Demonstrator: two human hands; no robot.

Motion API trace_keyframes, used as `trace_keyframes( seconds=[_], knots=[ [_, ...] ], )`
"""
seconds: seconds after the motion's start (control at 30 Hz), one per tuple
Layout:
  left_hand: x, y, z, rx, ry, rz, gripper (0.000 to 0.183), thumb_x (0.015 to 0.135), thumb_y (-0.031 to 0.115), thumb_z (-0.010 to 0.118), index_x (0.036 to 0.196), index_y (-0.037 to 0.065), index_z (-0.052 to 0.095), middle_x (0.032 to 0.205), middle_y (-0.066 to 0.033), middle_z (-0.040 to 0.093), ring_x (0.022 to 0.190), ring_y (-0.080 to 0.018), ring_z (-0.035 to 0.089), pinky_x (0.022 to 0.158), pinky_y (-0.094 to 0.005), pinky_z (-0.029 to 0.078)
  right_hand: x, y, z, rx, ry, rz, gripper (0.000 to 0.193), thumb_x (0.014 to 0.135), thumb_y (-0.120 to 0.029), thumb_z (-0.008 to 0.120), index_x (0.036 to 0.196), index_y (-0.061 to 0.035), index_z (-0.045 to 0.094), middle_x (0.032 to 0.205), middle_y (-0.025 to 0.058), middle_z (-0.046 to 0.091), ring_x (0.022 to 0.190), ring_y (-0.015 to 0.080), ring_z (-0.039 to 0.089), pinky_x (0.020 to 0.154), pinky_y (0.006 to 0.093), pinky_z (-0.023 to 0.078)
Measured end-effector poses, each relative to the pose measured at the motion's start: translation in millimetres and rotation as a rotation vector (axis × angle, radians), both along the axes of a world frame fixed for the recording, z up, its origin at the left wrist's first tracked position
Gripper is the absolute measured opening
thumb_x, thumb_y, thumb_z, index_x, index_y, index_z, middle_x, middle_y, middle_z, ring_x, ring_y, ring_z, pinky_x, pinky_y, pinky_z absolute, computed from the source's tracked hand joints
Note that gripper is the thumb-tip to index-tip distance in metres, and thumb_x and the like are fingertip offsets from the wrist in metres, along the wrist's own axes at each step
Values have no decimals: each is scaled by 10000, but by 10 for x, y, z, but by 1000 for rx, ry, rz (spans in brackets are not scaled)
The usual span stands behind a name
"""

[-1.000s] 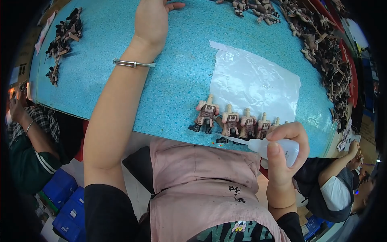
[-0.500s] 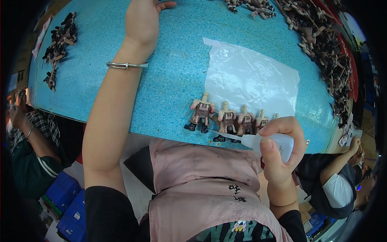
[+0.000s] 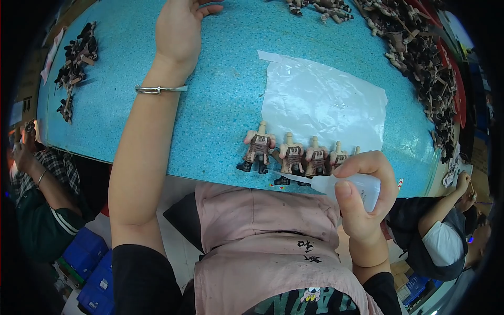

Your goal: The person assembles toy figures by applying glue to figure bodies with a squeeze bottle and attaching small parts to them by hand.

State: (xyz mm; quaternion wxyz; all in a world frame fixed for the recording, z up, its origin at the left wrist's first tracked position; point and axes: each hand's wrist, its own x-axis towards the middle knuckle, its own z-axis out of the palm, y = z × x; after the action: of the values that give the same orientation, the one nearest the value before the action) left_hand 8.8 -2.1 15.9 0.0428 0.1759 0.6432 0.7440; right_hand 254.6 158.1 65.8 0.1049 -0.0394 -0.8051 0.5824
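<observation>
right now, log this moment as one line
left hand: over blue table, partly cropped | right hand: gripping white squeeze bottle | nozzle: tip near leftmost figurine, contact unclear

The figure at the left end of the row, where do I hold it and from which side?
Probably pinch the figure around its chunky middle, coming from the left, because the next figure is close on its right. The tip of the bottle is by the first one's boots, so keep your grip off those.

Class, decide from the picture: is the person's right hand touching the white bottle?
Touching. The head view shows the right hand gripping the white bottle between its thumb and a curled finger.
</observation>
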Motion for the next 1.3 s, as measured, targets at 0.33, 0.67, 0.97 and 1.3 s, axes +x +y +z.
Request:
trace_keyframes(
  seconds=[0.33, 0.67, 0.97, 1.3],
  knots=[
    [-307, -33, -341, 967, -134, -791, 519, 1019, 428, 260, 1017, 22, 584, 978, -75, 618, 905, -151, 534, 844, -295, 418, 308, 175, 120, -164, -26, -212, 166, 780, -89, 677, 870, 0, 569, 819, 85, 616, 695, 104, 551, 624, 216, 430],
    [-258, -215, -197, 16, 28, -109, 546, 1027, 370, 203, 1161, -36, 542, 1174, -147, 578, 1088, -226, 518, 956, -354, 395, 345, 242, 39, -105, -32, -172, 139, 779, -45, 673, 862, 1, 571, 784, 73, 624, 646, 89, 541, 575, 206, 415],
    [-258, -223, -176, 3, 18, -108, 547, 1027, 370, 199, 1159, -37, 540, 1181, -150, 572, 1099, -234, 511, 963, -363, 388, 294, 248, 26, -30, -6, -105, 148, 766, -47, 692, 860, 1, 589, 782, 86, 637, 650, 116, 582, 578, 225, 443],
    [-275, -229, -186, 14, 7, -104, 540, 1026, 367, 212, 1158, -43, 538, 1181, -158, 570, 1095, -240, 517, 965, -362, 391, 288, 260, 14, -10, 1, -87, 141, 737, -60, 712, 823, -13, 610, 759, 91, 637, 628, 154, 604, 565, 249, 454]
  ],
)
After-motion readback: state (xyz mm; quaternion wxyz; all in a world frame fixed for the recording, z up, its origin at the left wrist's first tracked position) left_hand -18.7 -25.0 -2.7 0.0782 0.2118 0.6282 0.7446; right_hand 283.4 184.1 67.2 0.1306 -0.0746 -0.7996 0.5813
